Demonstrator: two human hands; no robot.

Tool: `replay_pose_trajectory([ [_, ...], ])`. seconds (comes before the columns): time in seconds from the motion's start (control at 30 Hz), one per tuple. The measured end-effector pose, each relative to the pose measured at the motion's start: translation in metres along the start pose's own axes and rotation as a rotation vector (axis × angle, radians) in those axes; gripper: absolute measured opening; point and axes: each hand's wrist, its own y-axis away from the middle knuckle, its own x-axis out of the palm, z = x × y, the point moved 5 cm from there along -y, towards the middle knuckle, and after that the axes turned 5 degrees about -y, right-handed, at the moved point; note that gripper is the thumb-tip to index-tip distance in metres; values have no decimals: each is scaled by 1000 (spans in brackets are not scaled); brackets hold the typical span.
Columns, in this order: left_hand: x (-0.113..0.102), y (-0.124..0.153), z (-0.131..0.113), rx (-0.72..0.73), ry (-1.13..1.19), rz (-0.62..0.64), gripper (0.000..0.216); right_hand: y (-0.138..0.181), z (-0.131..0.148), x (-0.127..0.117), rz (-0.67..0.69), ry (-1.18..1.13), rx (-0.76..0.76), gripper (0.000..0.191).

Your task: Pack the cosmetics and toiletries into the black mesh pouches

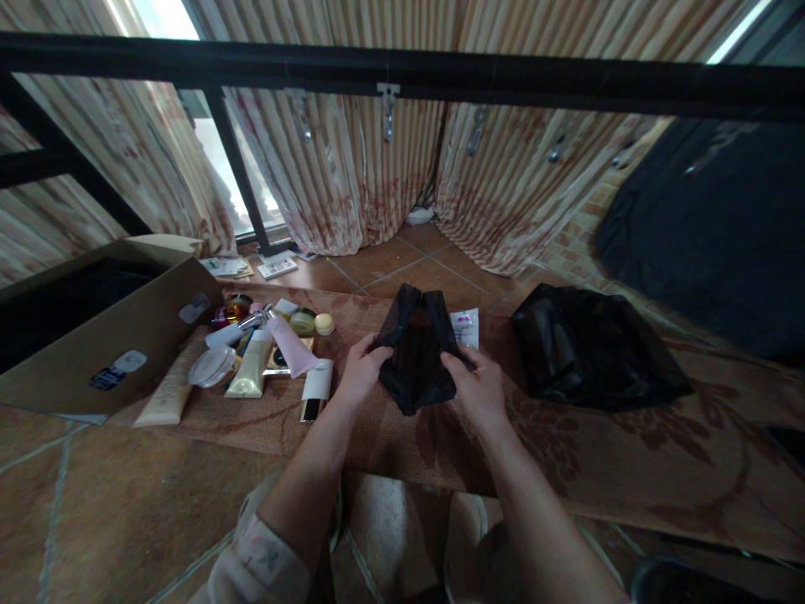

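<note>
A small black pouch [415, 390] of thin fabric is spread between my two hands, its mouth facing up. My left hand [361, 369] pinches the left edge, thumb on the near side. On the opposite edge, my right hand [479, 384] has a similar grip. Just behind the right fingers lies a white and purple sachet [466, 322], partly covered. Left of the pouch are several cosmetics: a pink tube [290, 344], a white and black tube [316, 387], a gold-white tube [250, 365], a round clear-lidded jar [212, 367] and a small cream-coloured jar [324, 324].
At far left stands an open cardboard box [126, 335] with dark lining, a beige tube [168, 390] beside it. A bulky black plastic bag [591, 352] sits on the right of the brown patterned cloth [390, 445]. A dark metal rail [440, 75] crosses before the curtains.
</note>
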Motion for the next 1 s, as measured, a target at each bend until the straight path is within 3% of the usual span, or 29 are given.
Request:
replay_pose_trajectory([
  [0.27,2,1,-1,15,6,4,24,-2,-4,-3,-18,19,-16,37],
  [0.43,0,3,-8,106,-1,-49,26,-1,0,-8,-88,122,-68,41],
  [0.67,9,11,-24,353,-80,49,54,14,35,-16,-345,403,-395,59],
  [0.77,16,20,-31,416,-152,117,62,21,45,-12,-324,449,-480,66],
  [1.0,21,27,-40,470,-333,135,48,35,58,-7,-262,471,-611,58],
])
